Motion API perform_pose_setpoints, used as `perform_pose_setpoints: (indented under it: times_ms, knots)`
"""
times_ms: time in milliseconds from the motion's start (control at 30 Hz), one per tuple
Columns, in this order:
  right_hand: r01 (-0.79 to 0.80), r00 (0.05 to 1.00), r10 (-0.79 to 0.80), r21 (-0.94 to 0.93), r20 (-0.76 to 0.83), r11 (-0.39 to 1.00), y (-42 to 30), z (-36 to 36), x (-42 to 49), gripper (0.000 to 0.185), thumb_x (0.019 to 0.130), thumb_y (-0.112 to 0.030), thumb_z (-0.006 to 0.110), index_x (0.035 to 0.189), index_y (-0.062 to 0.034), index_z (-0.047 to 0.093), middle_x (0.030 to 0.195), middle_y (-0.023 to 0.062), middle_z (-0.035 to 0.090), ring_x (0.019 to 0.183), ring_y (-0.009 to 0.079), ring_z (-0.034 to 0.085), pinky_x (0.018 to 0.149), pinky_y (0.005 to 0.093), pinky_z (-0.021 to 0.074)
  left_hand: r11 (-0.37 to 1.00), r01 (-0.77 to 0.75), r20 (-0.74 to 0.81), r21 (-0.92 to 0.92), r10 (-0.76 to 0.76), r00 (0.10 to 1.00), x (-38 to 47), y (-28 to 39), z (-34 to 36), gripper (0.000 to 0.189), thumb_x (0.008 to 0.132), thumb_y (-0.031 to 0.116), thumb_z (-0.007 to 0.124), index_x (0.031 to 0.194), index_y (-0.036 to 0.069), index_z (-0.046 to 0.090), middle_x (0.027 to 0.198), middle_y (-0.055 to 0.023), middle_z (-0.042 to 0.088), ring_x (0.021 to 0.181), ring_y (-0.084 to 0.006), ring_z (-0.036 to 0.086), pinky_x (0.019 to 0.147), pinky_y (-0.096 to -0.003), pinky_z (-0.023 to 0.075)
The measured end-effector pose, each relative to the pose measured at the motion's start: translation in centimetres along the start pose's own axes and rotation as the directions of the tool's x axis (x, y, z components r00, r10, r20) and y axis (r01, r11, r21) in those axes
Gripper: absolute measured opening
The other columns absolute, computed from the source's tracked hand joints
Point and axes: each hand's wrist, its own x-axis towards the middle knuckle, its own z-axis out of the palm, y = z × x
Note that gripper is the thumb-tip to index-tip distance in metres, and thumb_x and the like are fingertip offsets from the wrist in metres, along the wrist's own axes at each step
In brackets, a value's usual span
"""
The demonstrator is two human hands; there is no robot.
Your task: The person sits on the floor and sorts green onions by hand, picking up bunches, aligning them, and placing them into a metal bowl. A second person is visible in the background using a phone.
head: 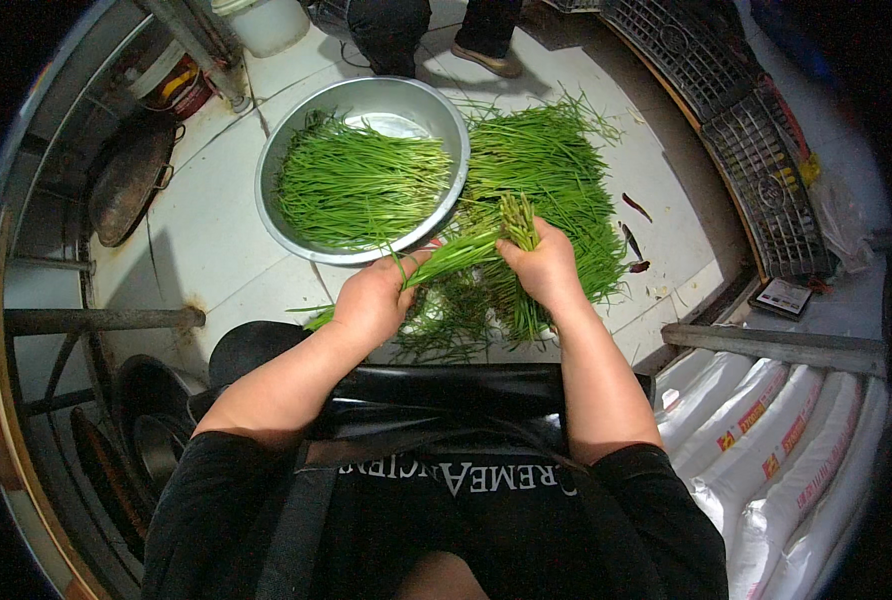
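A bunch of garlic chives (457,257) stretches between my two hands over the floor. My left hand (377,294) is closed around its leafy part, and green tips stick out behind the wrist. My right hand (543,259) grips the pale stem ends, which point away from me. Just beyond my left hand stands a round metal basin (404,101) with chives (356,184) laid in it, their pale ends to the right. A wide pile of chives (543,161) lies on the floor to the right of the basin. Loose trimmings (449,319) are scattered below my hands.
A person's legs and shoe (491,60) are past the basin. Dark plastic crates (765,176) line the right, above white sacks (761,442). At left are a wok (130,184), a bucket (172,79) and a metal rail (108,320). A white tub (266,26) stands at the back.
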Motion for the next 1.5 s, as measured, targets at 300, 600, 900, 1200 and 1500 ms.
perform_pose_setpoints:
  times_ms: [300,600,900,1200,1500]
  knots:
    - [-0.087,0.975,0.177,0.501,-0.134,0.861,-0.6,-1.3,0.7,0.006,0.074,-0.006,0.06,0.075,-0.0017,0.056,0.063,0.0022,0.056,0.054,0.0097,0.05,0.053,0.0239,0.0403,0.972,0.165,0.031,-0.169,-0.162,0.986,0.3,-0.3,-0.3,0.036,0.076,0.007,0.055,0.111,0.013,0.051,0.084,-0.0152,0.059,0.079,-0.0298,0.058,0.068,-0.0365,0.0461]
    - [0.114,0.891,0.249,0.718,-0.379,0.687,0.5,-2.6,1.5,0.006,0.074,-0.002,0.058,0.077,0.0003,0.054,0.064,0.0055,0.053,0.057,0.0134,0.049,0.053,0.0249,0.0403,0.931,0.169,-0.026,-0.322,-0.187,0.982,0.7,-2.0,0.1,0.036,0.077,0.003,0.055,0.112,0.007,0.051,0.09,-0.0121,0.061,0.083,-0.0191,0.056,0.075,-0.0279,0.0427]
    - [-0.22,0.974,0.213,0.53,0.077,0.819,0.5,-0.3,0.5,0.034,0.071,-0.007,0.064,0.101,0.0032,0.052,0.082,0.0066,0.055,0.068,0.0144,0.052,0.063,0.0266,0.0427,0.856,0.244,0.014,-0.456,-0.267,0.964,1.1,-1.5,-0.2,0.035,0.077,0.002,0.056,0.112,0.005,0.051,0.093,-0.0096,0.06,0.084,-0.0134,0.054,0.076,-0.0246,0.041]
    - [-0.302,0.949,0.234,0.829,0.213,0.471,0.1,2.9,-1.1,0.017,0.078,-0.015,0.06,0.086,-0.0023,0.053,0.067,0.0033,0.053,0.063,0.0146,0.05,0.063,0.0272,0.0418,0.989,0.081,-0.084,-0.123,-0.091,0.992,0.4,-0.5,-0.1,0.04,0.074,0.002,0.057,0.113,0.008,0.05,0.096,-0.0167,0.058,0.088,-0.0255,0.058,0.076,-0.0297,0.0438]
    - [-0.12,0.993,0.079,0.736,0.09,0.667,-0.2,0.3,-0.2,0.01,0.074,-0.008,0.06,0.08,-0.0014,0.055,0.067,0.0039,0.055,0.062,0.0138,0.051,0.06,0.026,0.0407,0.753,0.213,0.084,-0.622,-0.207,0.975,0.5,0.1,-0.3,0.033,0.081,0.0,0.05,0.113,0.008,0.049,0.088,0.0,0.06,0.06,-0.0035,0.048,0.054,-0.0188,0.0427]
